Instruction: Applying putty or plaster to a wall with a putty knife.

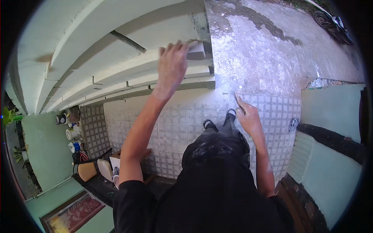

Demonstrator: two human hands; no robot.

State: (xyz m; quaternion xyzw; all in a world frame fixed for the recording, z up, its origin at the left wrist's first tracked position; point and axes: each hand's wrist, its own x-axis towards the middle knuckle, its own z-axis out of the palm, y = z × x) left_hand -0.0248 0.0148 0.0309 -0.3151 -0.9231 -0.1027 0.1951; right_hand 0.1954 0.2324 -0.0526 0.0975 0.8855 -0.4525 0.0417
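Left hand at the ledge, its grip hard to read

The ledge [136,63], white and stepped, runs along the wall. The left hand [173,58] is up at its near end, fingers curled over the edge and partly blurred, the back of the hand hiding the palm. A thin pale strip [193,40] shows by the fingertips; I cannot tell whether they hold it.

The right hand [248,116] is well apart from the ledge, to its right, index finger extended and the others folded in. A slim dark strip [236,95] shows at that fingertip; the grip on it cannot be made out.

Beyond the ledge's far end are buckets [73,134], overlapping and too small to sort. Below the ledge, the left arm partly hides a chair [105,169]. Far right of the ledge, a motorbike [330,23] is cut off by the dark rim.
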